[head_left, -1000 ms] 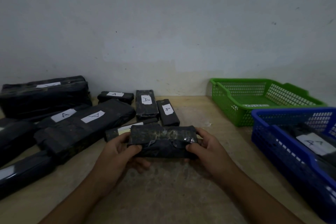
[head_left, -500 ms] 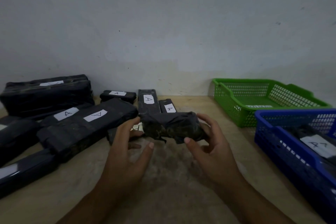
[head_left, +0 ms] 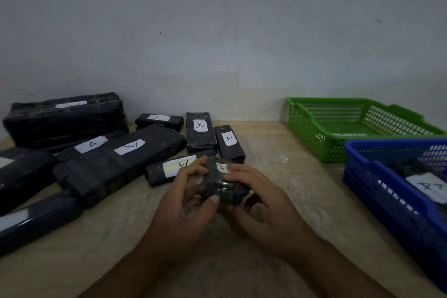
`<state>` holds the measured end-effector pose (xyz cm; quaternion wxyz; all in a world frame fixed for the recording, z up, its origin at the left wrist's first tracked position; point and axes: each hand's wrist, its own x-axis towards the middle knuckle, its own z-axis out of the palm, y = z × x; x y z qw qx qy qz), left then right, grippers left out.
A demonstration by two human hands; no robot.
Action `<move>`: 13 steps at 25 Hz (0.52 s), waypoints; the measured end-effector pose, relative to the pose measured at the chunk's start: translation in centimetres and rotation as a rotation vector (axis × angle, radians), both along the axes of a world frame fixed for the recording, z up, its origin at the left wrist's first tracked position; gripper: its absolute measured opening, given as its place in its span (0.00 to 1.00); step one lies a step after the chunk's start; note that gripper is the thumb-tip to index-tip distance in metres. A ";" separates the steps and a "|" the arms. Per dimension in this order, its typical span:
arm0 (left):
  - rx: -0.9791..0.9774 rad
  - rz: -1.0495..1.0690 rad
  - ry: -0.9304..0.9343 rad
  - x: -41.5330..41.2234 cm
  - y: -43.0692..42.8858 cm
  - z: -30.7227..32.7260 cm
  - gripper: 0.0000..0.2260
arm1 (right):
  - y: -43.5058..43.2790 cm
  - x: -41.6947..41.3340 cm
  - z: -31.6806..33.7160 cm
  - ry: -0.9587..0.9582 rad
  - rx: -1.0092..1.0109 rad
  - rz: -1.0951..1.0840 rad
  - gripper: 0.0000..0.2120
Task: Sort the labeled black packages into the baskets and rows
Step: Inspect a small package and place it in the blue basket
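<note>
Both hands held one small black package (head_left: 223,189) in front of the body, low over the middle of the worktop (head_left: 278,152). The left hand (head_left: 183,201) had its grip curled round the package's left end. The right hand (head_left: 261,198) was closed over the top and right side.

The likeliest slip was a misread. The white label (head_left: 223,168) on top was half covered by the right fingers, the light was dim, and its letter could not be made out. A hasty guess could send the package to the wrong row or basket. The wrap looked glossy and crumpled, so a fingertip hold could also let it slide and drop. A long package marked A (head_left: 167,172) lay just beside the left fingers, and a careless turn might have knocked it out of line.

The worktop was pale wood with whitish smears and dark scuffs. To the left lay big black packages (head_left: 116,159), several marked A. Behind the hands stood three smaller ones (head_left: 199,132) near the wall. On the right sat a green basket (head_left: 312,133), with only a white strip visible low inside. In front of it a blue basket (head_left: 377,191) held a labelled package (head_left: 428,185) whose writing was unclear. Behind everything rose a plain, pale wall (head_left: 217,43), lightly stained.
</note>
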<state>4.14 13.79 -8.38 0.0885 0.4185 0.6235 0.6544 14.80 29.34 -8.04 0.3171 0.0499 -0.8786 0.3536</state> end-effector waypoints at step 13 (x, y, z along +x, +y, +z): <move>-0.099 0.082 0.177 -0.1 0.6 -0.7 0.10 | -1.1 -0.9 -0.9 -0.222 -0.226 -0.089 0.24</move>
